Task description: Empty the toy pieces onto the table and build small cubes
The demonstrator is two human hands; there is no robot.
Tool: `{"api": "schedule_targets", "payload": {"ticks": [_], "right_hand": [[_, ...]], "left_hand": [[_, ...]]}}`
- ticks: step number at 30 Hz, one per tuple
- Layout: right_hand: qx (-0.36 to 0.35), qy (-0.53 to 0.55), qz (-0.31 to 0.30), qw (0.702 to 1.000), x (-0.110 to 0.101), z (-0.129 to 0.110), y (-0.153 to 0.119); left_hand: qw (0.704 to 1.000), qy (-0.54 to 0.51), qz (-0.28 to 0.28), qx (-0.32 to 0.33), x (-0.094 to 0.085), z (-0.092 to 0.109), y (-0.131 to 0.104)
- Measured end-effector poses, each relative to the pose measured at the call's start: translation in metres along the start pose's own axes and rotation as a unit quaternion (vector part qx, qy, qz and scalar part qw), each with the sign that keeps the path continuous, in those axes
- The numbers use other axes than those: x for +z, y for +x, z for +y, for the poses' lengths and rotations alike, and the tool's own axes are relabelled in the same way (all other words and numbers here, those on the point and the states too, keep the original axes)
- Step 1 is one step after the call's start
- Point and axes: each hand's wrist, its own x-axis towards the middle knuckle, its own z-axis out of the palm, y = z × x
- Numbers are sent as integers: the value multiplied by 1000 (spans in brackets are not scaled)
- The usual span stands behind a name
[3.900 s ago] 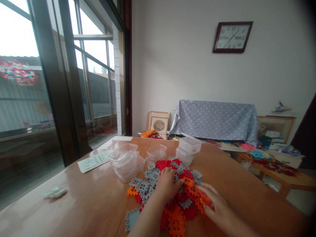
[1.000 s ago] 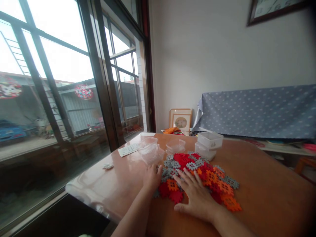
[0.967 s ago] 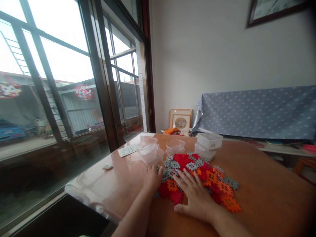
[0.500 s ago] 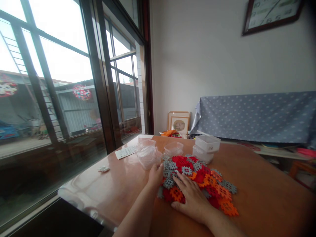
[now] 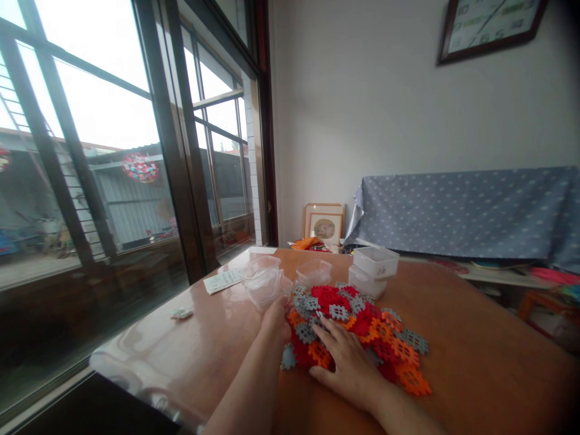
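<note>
A pile of flat, notched plastic building pieces [image 5: 338, 312] in red, orange and grey lies on the table. At its left edge, close to the stacked clear containers, my left hand [image 5: 275, 319] has its fingers curled in; whatever is between them is hidden. My right hand [image 5: 342, 356] rests on the near side of the pile, palm down, fingers spread and touching the pieces. A grey piece [image 5: 289, 357] lies at the pile's lower left, between my two hands. Orange pieces [image 5: 414, 380] trail off to the right.
Beyond the pile stand nested clear containers [image 5: 260, 279], another clear container [image 5: 313, 272] and two stacked tubs [image 5: 375, 262]. A paper slip [image 5: 222, 281] and a small whitish item [image 5: 181, 313] lie to the left on the wooden table [image 5: 475, 338]. A glass window runs along the left.
My left hand has shifted slightly down along the pile's left edge, and its fingers are less visible. My right hand stays on the pile. The whole view has turned a little right.
</note>
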Motion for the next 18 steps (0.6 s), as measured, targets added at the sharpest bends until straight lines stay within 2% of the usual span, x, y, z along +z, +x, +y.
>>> {"api": "schedule_targets", "payload": {"ticks": [4, 11, 18], "right_hand": [[3, 6, 21, 1000, -1, 1, 1], [-1, 65, 100, 993, 0, 11, 6], [-21, 118, 172, 978, 7, 27, 14]], "left_hand": [[998, 37, 9, -50, 6, -1, -12], [995, 35, -23, -92, 14, -2, -23], [996, 3, -41, -83, 47, -12, -28]]}}
